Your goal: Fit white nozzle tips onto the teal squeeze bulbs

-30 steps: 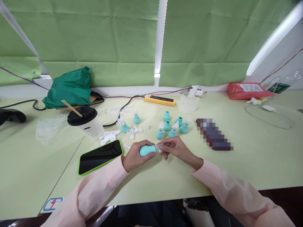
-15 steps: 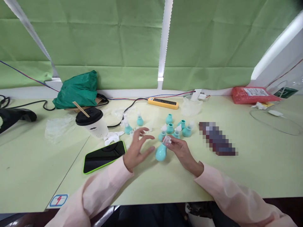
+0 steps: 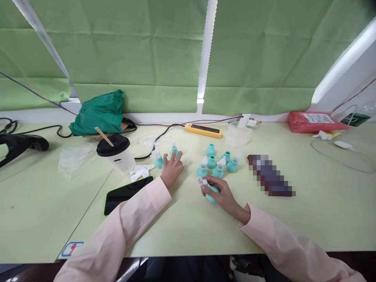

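Note:
My right hand point(image 3: 219, 190) is wrapped round a teal rubber bulb point(image 3: 212, 194) with a clear tip point(image 3: 201, 180) pointing left, low over the table. My left hand point(image 3: 172, 168) reaches forward with fingers spread, resting on the small white plastic tips point(image 3: 185, 161) that lie on the table, and holds nothing I can see. Just beyond the right hand stands a cluster of several teal bulbs point(image 3: 217, 161), some with clear tips. Two more teal bulbs point(image 3: 159, 160) stand by the left hand's fingertips.
A black-lidded paper cup point(image 3: 116, 152) with a wooden stick, a green-cased phone point(image 3: 123, 195), crumpled white gloves point(image 3: 140, 171), a green bag point(image 3: 100, 113), a yellow power strip point(image 3: 203, 131), cables, a red packet point(image 3: 315, 122) and a blurred dark object point(image 3: 270, 175) lie on the pale green table point(image 3: 188, 223).
The left hand let go of the bulb and reached forward to the white tips. The right hand now holds the bulb alone, gripping its body, and has lowered it towards the table.

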`<action>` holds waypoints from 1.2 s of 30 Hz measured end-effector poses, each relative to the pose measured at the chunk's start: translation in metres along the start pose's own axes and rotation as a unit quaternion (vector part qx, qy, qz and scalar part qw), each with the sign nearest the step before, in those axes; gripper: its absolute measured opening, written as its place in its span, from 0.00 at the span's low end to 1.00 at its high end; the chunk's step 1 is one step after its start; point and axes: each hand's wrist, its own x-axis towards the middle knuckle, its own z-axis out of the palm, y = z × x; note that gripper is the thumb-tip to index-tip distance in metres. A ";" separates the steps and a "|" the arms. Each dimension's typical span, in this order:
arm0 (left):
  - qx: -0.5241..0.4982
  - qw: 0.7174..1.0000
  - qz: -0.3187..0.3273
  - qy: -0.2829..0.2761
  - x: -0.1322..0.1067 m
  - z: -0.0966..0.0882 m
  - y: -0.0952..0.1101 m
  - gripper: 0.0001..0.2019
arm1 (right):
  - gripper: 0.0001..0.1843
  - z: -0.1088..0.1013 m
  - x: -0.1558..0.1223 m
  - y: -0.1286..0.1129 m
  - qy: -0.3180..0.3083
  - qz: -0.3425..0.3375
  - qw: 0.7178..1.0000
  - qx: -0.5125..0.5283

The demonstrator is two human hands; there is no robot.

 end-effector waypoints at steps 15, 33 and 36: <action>-0.783 0.568 -0.232 -0.098 -0.023 -0.050 0.016 0.14 | 0.09 0.002 -0.004 0.006 0.064 -0.059 0.986 -0.142; -0.769 0.572 -0.198 -0.204 -0.024 -0.040 0.008 0.12 | 0.11 -0.002 -0.005 0.013 0.043 -0.184 0.919 -0.346; -0.759 0.601 -0.168 -0.184 -0.024 -0.041 0.009 0.12 | 0.10 -0.001 -0.005 0.009 0.020 -0.146 0.944 -0.295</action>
